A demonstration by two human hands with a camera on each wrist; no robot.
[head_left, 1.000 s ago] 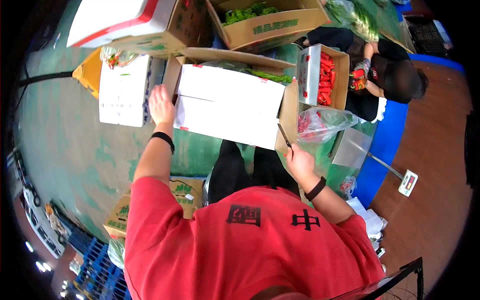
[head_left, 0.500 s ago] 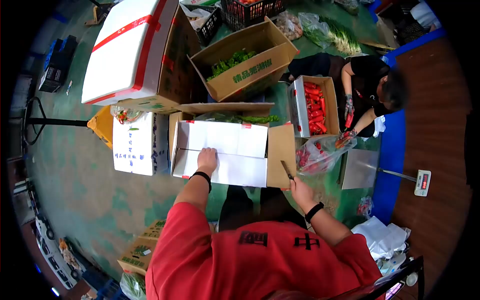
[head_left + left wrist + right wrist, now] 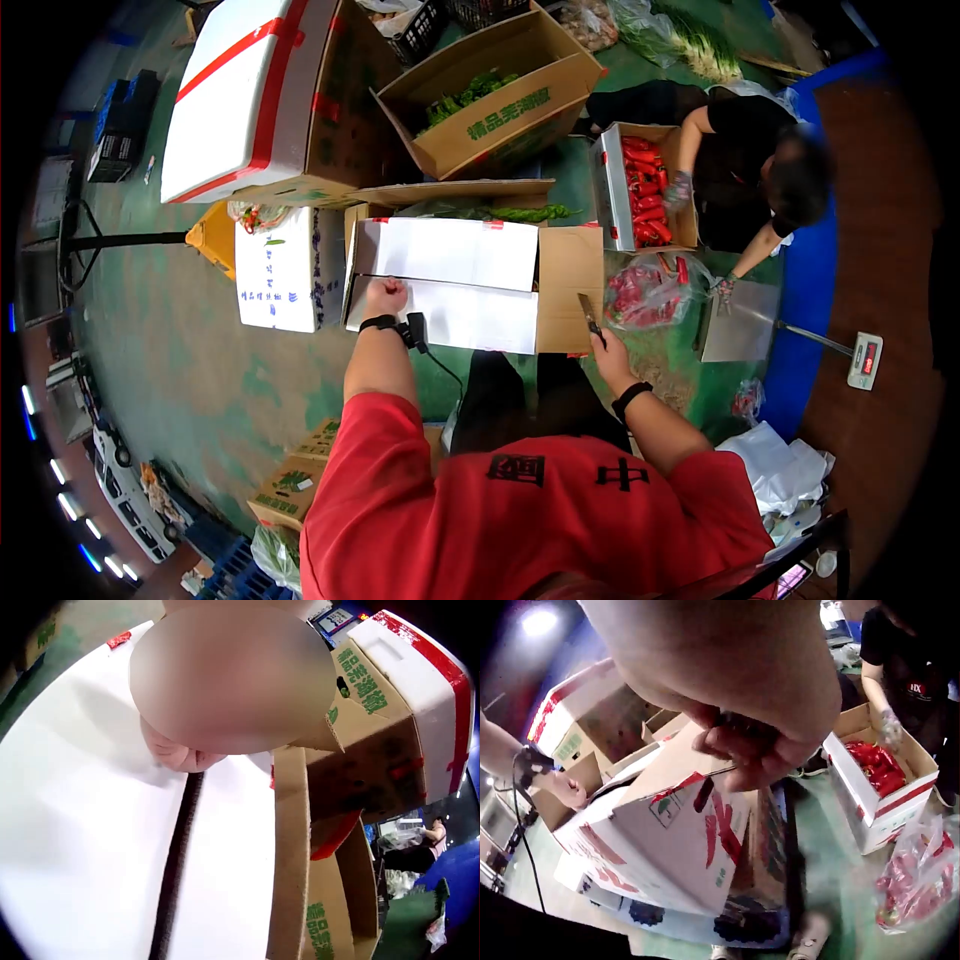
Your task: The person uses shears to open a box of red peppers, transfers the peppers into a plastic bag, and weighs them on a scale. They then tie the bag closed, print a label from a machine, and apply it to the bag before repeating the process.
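My left hand (image 3: 385,295) sits with curled fingers over the gap between two white flaps (image 3: 450,250) of a cardboard box. In the left wrist view its fingers (image 3: 184,757) are right at the end of this dark gap, and a blur covers most of the hand. My right hand (image 3: 612,360) grips a knife (image 3: 588,310) by its dark handle. The blade lies over the brown end flap (image 3: 570,265), pointing away from me. In the right wrist view the fingers (image 3: 735,746) curl beside the box's corner. Green vegetables (image 3: 530,213) show along the far side of the box.
On the right, another person (image 3: 745,150) reaches into a box of red peppers (image 3: 645,190). A plastic bag (image 3: 650,290) and a scale (image 3: 740,320) are nearby. White foam boxes (image 3: 275,270) stand left, and an open box of green peppers (image 3: 500,110) is at the back.
My left hand has come from beyond the box's left end onto the flaps, and its fingers have curled. The knife stays by the end flap. The other person's hands have moved apart.
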